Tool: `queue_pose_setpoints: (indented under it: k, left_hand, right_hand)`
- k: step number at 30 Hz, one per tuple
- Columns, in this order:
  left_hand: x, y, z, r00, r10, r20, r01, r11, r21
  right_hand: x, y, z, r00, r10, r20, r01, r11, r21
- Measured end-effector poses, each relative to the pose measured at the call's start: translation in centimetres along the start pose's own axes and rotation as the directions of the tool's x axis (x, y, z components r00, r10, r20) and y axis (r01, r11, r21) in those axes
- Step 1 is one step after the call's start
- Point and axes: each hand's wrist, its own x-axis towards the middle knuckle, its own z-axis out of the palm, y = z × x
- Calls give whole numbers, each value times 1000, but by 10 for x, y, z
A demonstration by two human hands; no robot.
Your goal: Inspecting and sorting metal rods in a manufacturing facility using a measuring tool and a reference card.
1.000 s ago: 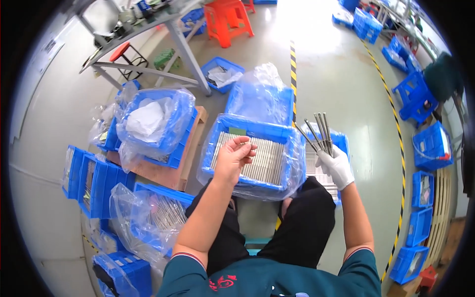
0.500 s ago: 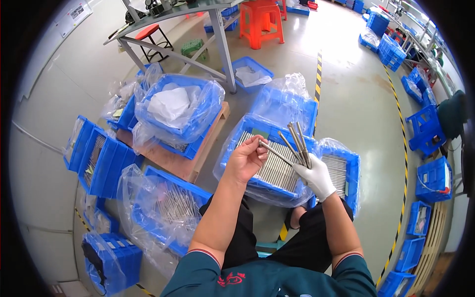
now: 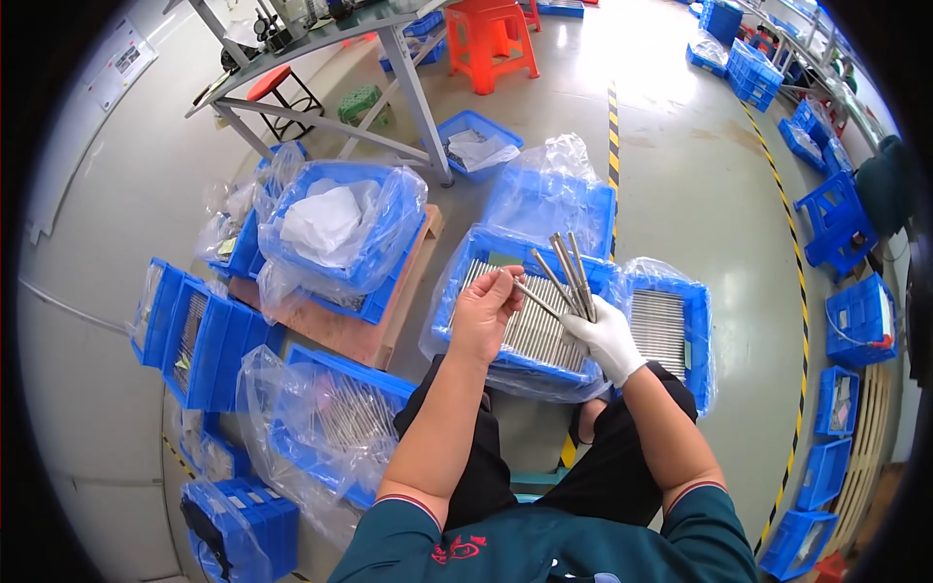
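My bare left hand [image 3: 488,313] pinches the end of one slim metal rod [image 3: 536,297], which slants down to my right hand. In the white-gloved right hand [image 3: 608,340] several metal rods [image 3: 571,272] are gripped at their lower ends, fanning upward. Both hands hover over a plastic-lined blue crate [image 3: 546,373], where similar rods [image 3: 530,335] lie side by side in a row. Beside it on the right, another blue crate [image 3: 700,340] holds more rods in line [image 3: 658,328]. The far tips of my left fingers partly cover the single rod's end.
Left of my legs a lined blue crate [image 3: 381,375] holds loosely heaped rods [image 3: 352,413]. Beyond it, stacked crates [image 3: 397,209] sit on a wooden pallet [image 3: 391,316]. A workbench leg [image 3: 413,102] and a red stool [image 3: 489,49] stand farther off. Blue crates line the right side.
The whole view has shifted slightly. My hands keep their holds on the rods, and the bundle in the right hand has tilted a little to the left.
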Motion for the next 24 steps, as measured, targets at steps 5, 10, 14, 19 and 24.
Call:
queue_pose_setpoints:
  k: [5, 10, 14, 19, 24]
  left_hand:
    - [-4, -26, 7, 995, -99, 13, 98, 991, 95]
    - [0, -27, 10, 990, -101, 98, 107, 993, -55]
    - [-3, -22, 14, 996, -86, 8, 86, 996, 4]
    - [1, -24, 4, 997, 14, -77, -2, 988, 157]
    - [1, -20, 3, 987, -25, -159, 55, 980, 192]
  right_hand:
    - [0, -7, 14, 998, 68, 17, -70, 975, 212]
    - [6, 0, 20, 997, 69, 30, -75, 935, 345]
    - [7, 0, 23, 992, 95, 80, -121, 896, 428]
    - [6, -3, 33, 999, 39, -18, -32, 956, 292]
    - [8, -4, 42, 997, -10, -74, 29, 966, 259]
